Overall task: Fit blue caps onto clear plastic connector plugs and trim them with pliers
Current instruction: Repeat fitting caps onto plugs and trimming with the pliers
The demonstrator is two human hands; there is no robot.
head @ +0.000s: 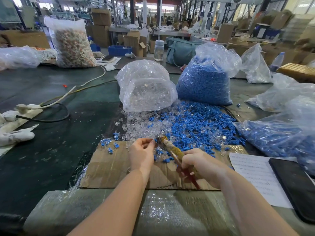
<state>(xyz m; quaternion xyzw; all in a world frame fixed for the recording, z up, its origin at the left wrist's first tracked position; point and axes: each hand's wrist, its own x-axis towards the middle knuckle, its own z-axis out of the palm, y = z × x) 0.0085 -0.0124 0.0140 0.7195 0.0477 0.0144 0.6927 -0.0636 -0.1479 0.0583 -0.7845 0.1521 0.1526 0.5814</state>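
Landmark: flat brown cardboard sheet (110, 167), corrugated, edges frayed, lying on dark green table (51, 150).

Left hand (141, 155) over the cardboard's far edge, fingers curled, thumb and fingertips pinching a small piece at the plier tips; piece too small and blurred to tell cap from plug.

Right hand (202, 167) over the cardboard's right half, fingers wrapped round the pliers (172, 150). Handles red, upper part bound in grubby yellowish tape; metal nose points up-left, touching the left fingertips.

Just beyond the cardboard: loose heap of blue caps (196, 126), matte, blocky, mixed with clear plugs (136, 126), glassy and small. A few capped pieces (110, 145) lie on the cardboard's far-left corner.

Behind the heap, 2 crinkled clear plastic bags: plug bag (146, 87), mouth open toward the cardboard, and cap bag (204, 79), upright, bulging.

Right of the cardboard: printed paper (255, 176), with a black phone (294, 188) on it. Near edge: bubble wrap (170, 212).
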